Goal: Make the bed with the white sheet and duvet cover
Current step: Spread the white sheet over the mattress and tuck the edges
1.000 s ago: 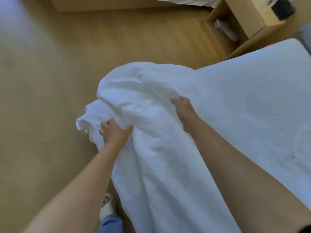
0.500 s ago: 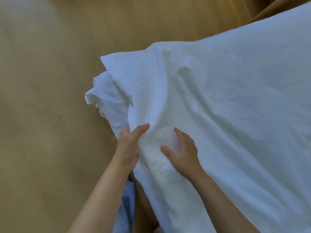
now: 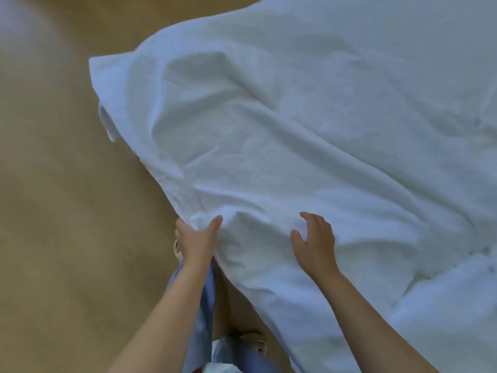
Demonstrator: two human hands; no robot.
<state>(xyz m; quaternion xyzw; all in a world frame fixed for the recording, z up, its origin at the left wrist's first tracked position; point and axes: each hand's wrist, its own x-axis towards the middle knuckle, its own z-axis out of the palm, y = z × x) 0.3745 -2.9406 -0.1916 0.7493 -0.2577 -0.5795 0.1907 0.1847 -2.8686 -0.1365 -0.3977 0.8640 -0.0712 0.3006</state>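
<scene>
we record one white duvet cover, filling the right and upper part of the view; its free corner points to the upper left and hangs over the tan floor; its visible edge runs from that corner diagonally down to the lower middle; the main creases lie from upper left to lower right; the cloth passes out of view at the top and right, so we cannot fix its full long axis; what it rests on is covered by it.

counted: two bare hands, two bare forearms, one cover; one foot in pale footwear beside blue trousers at the bottom edge.

left hand: at the near edge of the cover, thumb on top, fingers tucked under the hem, clamped on a bunched fold; right hand: just to the right of it, on the upper face of the cover, fingers half bent and apart from the thumb, lying on the cloth.

as a container: the cover looks puffed and padded; what fills it we cannot tell; its opening is not seen.
</scene>
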